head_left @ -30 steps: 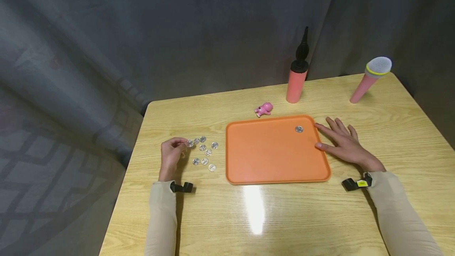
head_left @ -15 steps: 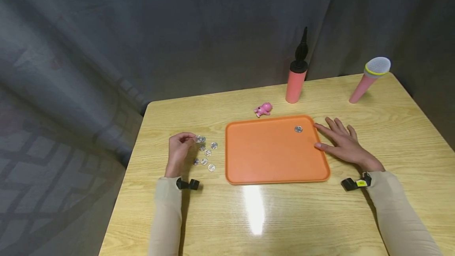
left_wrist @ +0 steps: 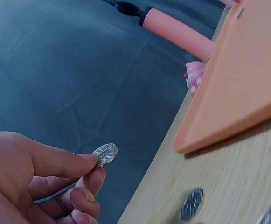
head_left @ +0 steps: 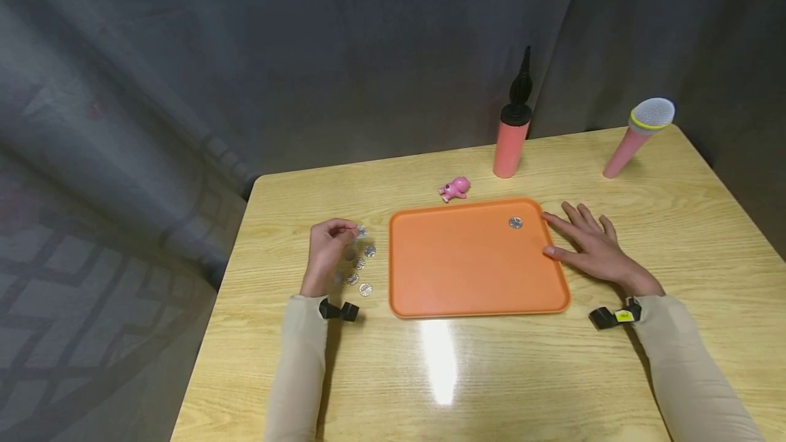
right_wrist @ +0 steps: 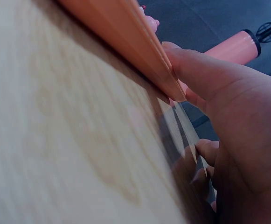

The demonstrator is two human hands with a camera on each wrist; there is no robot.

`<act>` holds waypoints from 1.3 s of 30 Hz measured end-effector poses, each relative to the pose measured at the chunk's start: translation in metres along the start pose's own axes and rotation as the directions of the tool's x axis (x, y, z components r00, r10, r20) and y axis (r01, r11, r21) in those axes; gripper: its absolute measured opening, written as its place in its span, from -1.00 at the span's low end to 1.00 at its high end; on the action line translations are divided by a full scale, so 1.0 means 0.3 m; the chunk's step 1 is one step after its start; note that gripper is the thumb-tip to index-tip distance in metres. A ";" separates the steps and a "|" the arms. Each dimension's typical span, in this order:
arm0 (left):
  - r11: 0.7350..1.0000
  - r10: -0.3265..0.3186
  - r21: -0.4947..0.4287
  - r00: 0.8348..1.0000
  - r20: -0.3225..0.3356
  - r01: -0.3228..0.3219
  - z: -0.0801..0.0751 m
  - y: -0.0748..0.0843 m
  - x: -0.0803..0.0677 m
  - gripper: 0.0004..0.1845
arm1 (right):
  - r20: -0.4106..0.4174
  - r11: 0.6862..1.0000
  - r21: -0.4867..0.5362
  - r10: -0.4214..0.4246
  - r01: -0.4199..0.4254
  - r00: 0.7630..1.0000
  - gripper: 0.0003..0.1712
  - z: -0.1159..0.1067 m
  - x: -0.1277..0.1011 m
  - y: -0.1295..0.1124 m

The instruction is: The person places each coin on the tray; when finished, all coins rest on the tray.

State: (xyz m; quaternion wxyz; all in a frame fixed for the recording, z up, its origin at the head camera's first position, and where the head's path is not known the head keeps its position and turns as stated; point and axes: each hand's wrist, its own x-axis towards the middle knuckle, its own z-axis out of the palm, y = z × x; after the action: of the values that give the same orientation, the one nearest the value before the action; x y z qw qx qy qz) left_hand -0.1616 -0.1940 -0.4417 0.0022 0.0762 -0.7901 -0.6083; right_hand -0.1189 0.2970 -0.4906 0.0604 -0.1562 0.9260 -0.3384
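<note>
The left hand (head_left: 327, 251) has drifted toward the orange tray (head_left: 467, 285), pinching a silver coin (left_wrist: 105, 154) between thumb and forefinger, above the loose coins (head_left: 359, 271) at the tray's nine o'clock. The right hand (head_left: 589, 247) is lying flat, fingers spread, thumb touching the tray's three o'clock edge.

Between the left hand (head_left: 325, 251) and the tray (head_left: 473, 271) lies a narrow strip of table (head_left: 430, 374), dotted with loose coins (head_left: 362, 271). The tray's floor is open (one coin (head_left: 516, 223) far corner); the right hand (head_left: 589, 247) flanks its right rim.
</note>
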 end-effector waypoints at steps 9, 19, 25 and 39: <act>0.999 0.024 0.026 0.998 0.056 -0.026 0.066 0.026 0.005 -0.88 | 0.002 1.000 -0.003 0.004 -0.004 1.000 -0.15 0.001 0.001 0.002; 0.999 0.046 0.000 0.992 0.117 -0.047 0.144 0.037 0.005 -0.90 | 0.005 1.000 -0.007 0.007 -0.007 1.000 -0.14 0.000 0.001 0.000; 0.998 0.067 -0.026 0.988 0.138 -0.064 0.197 0.051 0.006 -0.91 | 0.005 1.000 0.010 0.018 -0.018 1.000 -0.14 0.001 0.001 0.000; 0.994 0.107 -0.033 0.974 0.199 -0.102 0.341 0.094 0.018 -0.90 | 0.004 1.000 -0.011 0.007 -0.007 1.000 -0.14 0.001 0.003 0.002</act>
State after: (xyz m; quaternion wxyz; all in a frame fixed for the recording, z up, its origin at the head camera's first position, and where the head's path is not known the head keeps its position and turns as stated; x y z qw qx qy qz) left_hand -0.1801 -0.0895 -0.4417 -0.0447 -0.0273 -0.7823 -0.6207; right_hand -0.1198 0.2969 -0.4912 0.0625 -0.1539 0.9282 -0.3330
